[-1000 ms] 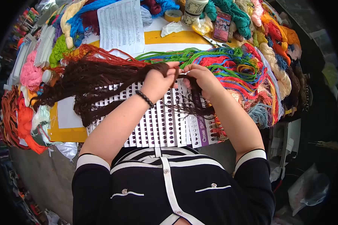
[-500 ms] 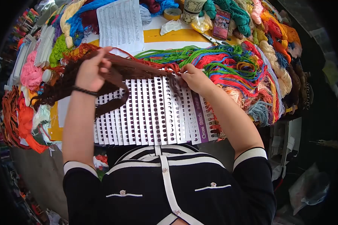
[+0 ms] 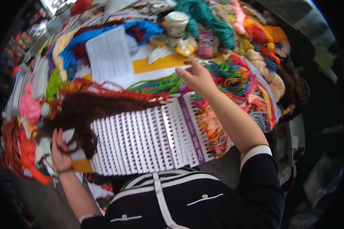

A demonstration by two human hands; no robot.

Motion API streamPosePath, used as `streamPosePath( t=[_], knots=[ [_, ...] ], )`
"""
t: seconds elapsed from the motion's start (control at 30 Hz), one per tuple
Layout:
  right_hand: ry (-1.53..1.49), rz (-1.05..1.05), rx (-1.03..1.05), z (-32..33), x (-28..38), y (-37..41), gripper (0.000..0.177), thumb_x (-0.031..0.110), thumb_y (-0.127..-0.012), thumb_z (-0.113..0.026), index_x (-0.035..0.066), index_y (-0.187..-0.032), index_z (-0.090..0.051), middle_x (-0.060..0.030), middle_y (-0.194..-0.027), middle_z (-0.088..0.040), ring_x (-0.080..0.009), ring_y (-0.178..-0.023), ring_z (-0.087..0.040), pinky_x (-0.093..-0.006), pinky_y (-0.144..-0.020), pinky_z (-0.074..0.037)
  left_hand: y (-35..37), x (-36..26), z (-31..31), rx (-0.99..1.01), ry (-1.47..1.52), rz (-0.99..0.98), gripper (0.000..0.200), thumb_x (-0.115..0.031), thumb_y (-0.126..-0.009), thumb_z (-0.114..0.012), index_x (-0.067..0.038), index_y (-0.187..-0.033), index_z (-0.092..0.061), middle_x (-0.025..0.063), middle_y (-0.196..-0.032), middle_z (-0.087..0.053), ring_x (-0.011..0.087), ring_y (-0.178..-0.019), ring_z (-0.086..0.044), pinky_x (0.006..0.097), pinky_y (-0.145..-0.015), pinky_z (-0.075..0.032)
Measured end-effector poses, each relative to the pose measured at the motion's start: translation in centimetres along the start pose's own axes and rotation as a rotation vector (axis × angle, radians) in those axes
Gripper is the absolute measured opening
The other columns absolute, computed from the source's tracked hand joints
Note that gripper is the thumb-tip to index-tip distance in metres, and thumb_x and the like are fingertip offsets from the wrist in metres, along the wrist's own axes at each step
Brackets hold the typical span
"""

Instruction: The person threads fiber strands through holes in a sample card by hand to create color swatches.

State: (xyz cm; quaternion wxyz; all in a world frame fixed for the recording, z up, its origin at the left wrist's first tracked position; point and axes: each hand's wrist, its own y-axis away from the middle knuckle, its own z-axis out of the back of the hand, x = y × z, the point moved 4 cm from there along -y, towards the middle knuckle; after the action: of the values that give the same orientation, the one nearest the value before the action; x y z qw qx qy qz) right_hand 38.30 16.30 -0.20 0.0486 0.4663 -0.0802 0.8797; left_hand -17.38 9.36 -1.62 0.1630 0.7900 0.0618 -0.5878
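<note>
My left hand (image 3: 60, 152) is at the left end of the dark brown thread (image 3: 103, 107), its fingers stretched upward. A loose end of the thread hangs beside the fingers; blur hides whether they touch. Above the green strands (image 3: 160, 82), my right hand (image 3: 199, 79) is raised with thumb and fingers apart, holding nothing. Between my arms a row of overlapping white punched thread cards (image 3: 133, 141) lies at the table's front edge, tilted slightly. A purple printed strip (image 3: 191, 133) shows on the rightmost card. Brown and red thread (image 3: 130, 94) runs along the cards' top edge.
A printed sheet (image 3: 109, 57) lies at the back left. Behind my right hand are a paper cup (image 3: 176, 26), a roll of tape (image 3: 156, 40) and a phone (image 3: 205, 44). Thread skeins (image 3: 271, 78) ring the table, and a small white-capped jar (image 3: 46, 110) stands left.
My left hand has moved down and left from the top of the brown thread. The right hand has left the cards' top edge and opened. The view has shifted.
</note>
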Motion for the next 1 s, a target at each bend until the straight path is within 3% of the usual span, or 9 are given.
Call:
streamPosePath(
  t=[0.03, 0.07, 0.17, 0.23, 0.3, 0.4, 0.5, 0.63, 1.0],
  knots=[
    [0.147, 0.094, -0.2, 1.8, -0.3, -1.8, 0.062, 0.045, -0.079, -0.066, -0.003, -0.115, -0.049, -0.0151, -0.088, -0.063, -0.0232, -0.081, -0.062, -0.0329, -0.074, -0.047, 1.6, 0.6, -0.6, -0.178, -0.01, 0.012, 0.038, -0.019, -0.096, -0.038, -0.012, -0.133, -0.043, 0.0054, -0.138, -0.042, -0.0017, -0.067, -0.044, 0.009, -0.054, -0.034],
    [0.217, 0.083, -0.29, 3.2, -1.8, -3.9, 0.067, 0.047, -0.074, -0.068, -0.003, -0.115, -0.049, -0.02, -0.097, -0.062, -0.0314, -0.091, -0.061, -0.0371, -0.08, -0.047, 1.6, 2.0, 2.6, -0.111, -0.014, 0.02, 0.039, -0.029, -0.094, -0.042, -0.017, -0.132, -0.045, 0.0006, -0.131, -0.046, 0.0042, -0.072, -0.039, 0.0151, -0.063, -0.04],
    [0.518, 0.003, -0.487, 5.5, -6.9, -8.5, 0.075, 0.04, -0.065, -0.074, -0.002, -0.119, -0.044, -0.0234, -0.11, -0.054, -0.0353, -0.105, -0.052, -0.0413, -0.087, -0.044, 2.6, 4.2, 6.6, -0.283, 0.097, 0.029, 0.033, -0.03, -0.092, -0.048, -0.018, -0.123, -0.054, -0.002, -0.123, -0.049, 0.0022, -0.072, -0.041, 0.0177, -0.06, -0.039],
    [0.458, -0.244, -0.496, 5.8, -9.7, -10.4, 0.081, 0.034, -0.064, -0.076, 0.005, -0.128, -0.035, -0.0207, -0.12, -0.044, -0.0387, -0.108, -0.049, -0.0432, -0.091, -0.042, 2.5, 4.9, 10.2, -0.154, 0.117, 0.005, 0.038, -0.028, -0.091, -0.055, -0.003, -0.119, -0.053, -0.0051, -0.082, -0.056, 0.0026, -0.062, -0.043, 0.0146, -0.049, -0.032],
    [0.5, -0.332, -0.504, 5.4, -10.9, -11.5, 0.082, 0.035, -0.064, -0.075, 0.007, -0.128, -0.034, -0.0187, -0.124, -0.043, -0.0359, -0.11, -0.049, -0.0437, -0.092, -0.042, 4.1, 4.4, 10.1, -0.372, 0.14, -0.039, 0.038, -0.026, -0.092, -0.053, 0.002, -0.117, -0.052, -0.0074, -0.067, -0.05, 0.0025, -0.06, -0.044, 0.0151, -0.048, -0.033],
    [0.434, -0.591, -0.387, 4.4, -12.4, -12.3, 0.096, 0.042, -0.062, -0.076, 0.011, -0.137, -0.026, -0.016, -0.125, -0.046, -0.0312, -0.115, -0.048, -0.0437, -0.093, -0.041, 5.0, 3.9, 11.9, -0.387, 0.141, -0.092, 0.03, -0.026, -0.093, -0.05, -0.007, -0.116, -0.055, -0.0044, -0.087, -0.058, 0.0022, -0.061, -0.045, 0.0168, -0.05, -0.036],
    [0.579, -0.58, -0.421, 3.8, -11.4, -12.3, 0.103, 0.049, -0.061, -0.075, 0.012, -0.14, -0.021, -0.0144, -0.126, -0.047, -0.0294, -0.115, -0.048, -0.0431, -0.093, -0.041, 6.2, 2.7, 9.5, -0.529, 0.146, -0.102, 0.032, -0.022, -0.093, -0.05, -0.002, -0.119, -0.052, -0.0023, -0.084, -0.057, 0.0031, -0.065, -0.047, 0.0164, -0.049, -0.035],
    [0.744, -0.538, -0.386, 3.6, -10.6, -12.7, 0.106, 0.056, -0.063, -0.072, 0.012, -0.143, -0.017, -0.0129, -0.13, -0.044, -0.0274, -0.114, -0.047, -0.0429, -0.092, -0.04, 5.6, 3.4, 9.4, -0.425, 0.176, -0.108, 0.032, -0.022, -0.095, -0.047, -0.004, -0.121, -0.05, 0.0015, -0.099, -0.06, 0.0044, -0.068, -0.048, 0.017, -0.05, -0.037],
    [0.543, -0.445, -0.421, 6.1, -12.5, -13.3, 0.106, 0.029, -0.062, -0.07, 0.008, -0.144, -0.005, -0.0255, -0.119, -0.048, -0.0378, -0.107, -0.052, -0.0391, -0.092, -0.044, 4.6, 5.4, 10.3, -0.435, 0.195, -0.021, 0.028, -0.023, -0.095, -0.047, -0.007, -0.116, -0.054, 0.0022, -0.107, -0.058, 0.0043, -0.069, -0.052, 0.0167, -0.05, -0.039]
  ],
)
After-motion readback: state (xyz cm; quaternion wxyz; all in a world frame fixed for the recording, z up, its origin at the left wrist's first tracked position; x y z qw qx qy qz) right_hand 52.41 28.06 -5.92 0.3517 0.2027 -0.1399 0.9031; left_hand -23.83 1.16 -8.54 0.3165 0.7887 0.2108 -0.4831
